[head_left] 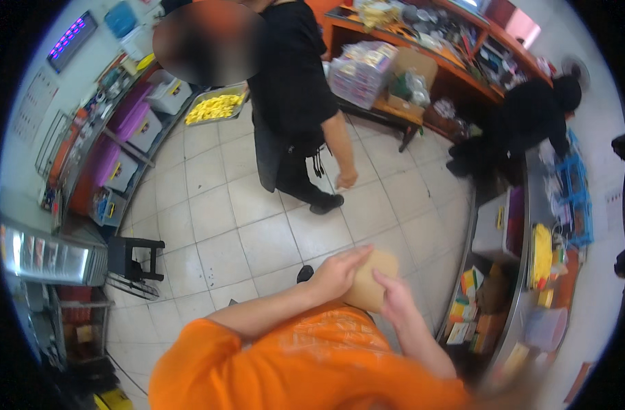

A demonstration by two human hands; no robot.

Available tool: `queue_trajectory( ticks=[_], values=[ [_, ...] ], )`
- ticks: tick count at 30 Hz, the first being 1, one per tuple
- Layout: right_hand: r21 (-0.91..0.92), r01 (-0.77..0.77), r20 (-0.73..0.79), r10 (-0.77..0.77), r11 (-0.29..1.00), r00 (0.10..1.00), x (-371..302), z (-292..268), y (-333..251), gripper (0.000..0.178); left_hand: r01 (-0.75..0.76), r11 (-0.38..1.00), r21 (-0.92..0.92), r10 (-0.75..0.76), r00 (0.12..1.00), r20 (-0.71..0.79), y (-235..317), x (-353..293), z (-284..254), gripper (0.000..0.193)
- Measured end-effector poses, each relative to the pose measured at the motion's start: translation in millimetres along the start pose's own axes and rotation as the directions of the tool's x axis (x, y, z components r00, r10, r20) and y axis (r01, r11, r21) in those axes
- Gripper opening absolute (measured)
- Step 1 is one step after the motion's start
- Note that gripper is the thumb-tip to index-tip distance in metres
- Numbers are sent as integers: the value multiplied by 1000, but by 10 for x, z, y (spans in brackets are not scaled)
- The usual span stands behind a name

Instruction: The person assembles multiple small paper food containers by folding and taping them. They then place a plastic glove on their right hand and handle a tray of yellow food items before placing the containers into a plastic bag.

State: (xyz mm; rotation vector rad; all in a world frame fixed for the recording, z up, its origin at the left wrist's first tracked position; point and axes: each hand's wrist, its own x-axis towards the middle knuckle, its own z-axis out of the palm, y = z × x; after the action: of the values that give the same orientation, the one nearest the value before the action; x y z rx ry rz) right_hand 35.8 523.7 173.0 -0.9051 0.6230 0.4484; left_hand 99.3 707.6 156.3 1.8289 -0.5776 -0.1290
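In front of my orange shirt I hold a tan, flat piece (369,280) with rounded corners, like kraft paper or card. My left hand (340,273) grips its left edge, fingers pressed together along the upper part. On the opposite edge is my right hand (398,299), with the thumb lying on the tan surface and the fingers mostly hidden. The piece is slightly blurred, so I cannot tell whether it is a single sheet or a bag.
A person in black (288,89) stands ahead, near a tray of yellow pieces (215,106). Another dark-clothed person (524,119) bends by the right-hand counter. A black stool (131,260) stands on the left. Packed bundles (361,72) and an open cardboard box (409,89) sit on a low bench.
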Motion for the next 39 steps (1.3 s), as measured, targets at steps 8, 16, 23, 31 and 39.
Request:
queue_trajectory(
  ticks=[8, 16, 23, 31, 39],
  values=[
    [138, -99, -3, 100, 985, 995, 159, 945, 114, 51, 96, 995, -34, -95, 995, 35, -156, -161, -745, 36],
    [-55, -101, 15, 102, 993, 995, 279, 1104, -75, 54, 98, 947, -304, -107, 994, -12, -159, -52, -1080, 38],
    [55, -36, -105, 41, 998, 994, 117, 984, -61, 50, -5, 990, -142, 30, 985, 171, -212, 6, -917, 50],
    [221, 55, -138, -25, 974, 990, -255, 536, 67, 52, 553, 742, -378, -186, 712, 677, -190, 261, -478, 59],
    [-304, 254, 53, -250, 918, 967, -814, -331, 89, 57, 779, 625, 50, -356, 228, 906, 37, 678, 352, 75]
  ],
)
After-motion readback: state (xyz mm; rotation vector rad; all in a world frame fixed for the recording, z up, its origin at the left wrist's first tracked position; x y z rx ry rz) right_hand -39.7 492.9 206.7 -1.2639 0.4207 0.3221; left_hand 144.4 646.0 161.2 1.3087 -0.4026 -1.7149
